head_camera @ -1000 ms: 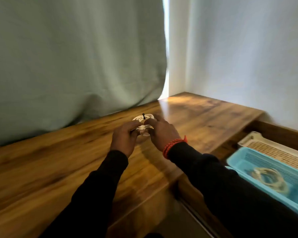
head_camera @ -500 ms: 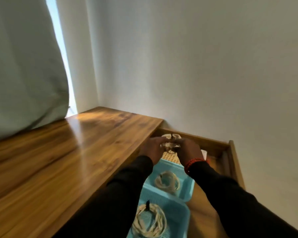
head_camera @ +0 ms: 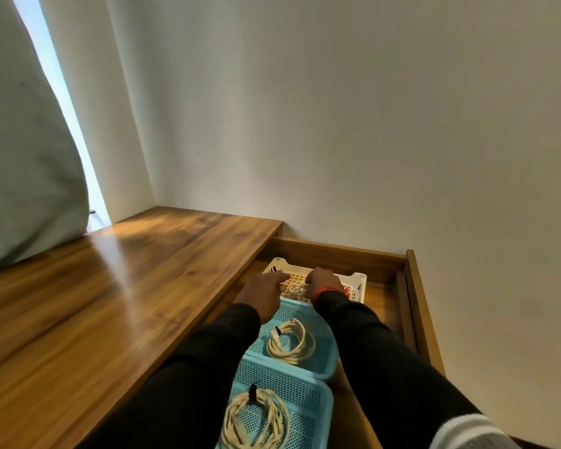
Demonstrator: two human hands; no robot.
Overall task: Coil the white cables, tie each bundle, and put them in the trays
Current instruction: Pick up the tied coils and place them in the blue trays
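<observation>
Lowering a coiled white cable bundle [head_camera: 294, 289] into the white tray [head_camera: 358, 280], both hands meet over its lattice floor, presumably to set it flat. The left hand [head_camera: 263, 292] and right hand [head_camera: 324, 281] cover most of it, so neither grip is readable. Nearer than the white tray, two blue trays [head_camera: 324, 367] each hold a bundle.

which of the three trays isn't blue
The white tray, farthest from the person, where both hands reach. The middle tray and near tray are blue, each holding a coiled cable.
</observation>
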